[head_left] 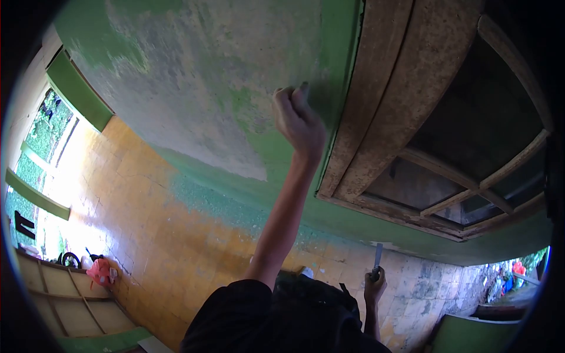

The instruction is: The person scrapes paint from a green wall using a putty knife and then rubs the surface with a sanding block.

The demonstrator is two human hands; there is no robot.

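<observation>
My left hand (pixel 300 120) is closed in a fist against the wall (pixel 194 88), close to the wooden window frame. A small grey tip pokes out past its fingers; the rest of what it grips is hidden. Around the fist the green paint is worn off in wide patches, leaving grey and whitish surface. Lower down on the right, my right hand (pixel 375 286) is wrapped round the dark handle of a scraper (pixel 378 255). The scraper's flat metal blade points away from me, near the foot of the wall.
A weathered wooden window frame (pixel 376 100) with glass panes stands right of my left hand. Green flakes and dust (pixel 200 197) lie along the wall on the yellow tiled floor (pixel 147 229). At far left are a pink bag (pixel 101 272), a wheel (pixel 70 260) and a bright opening.
</observation>
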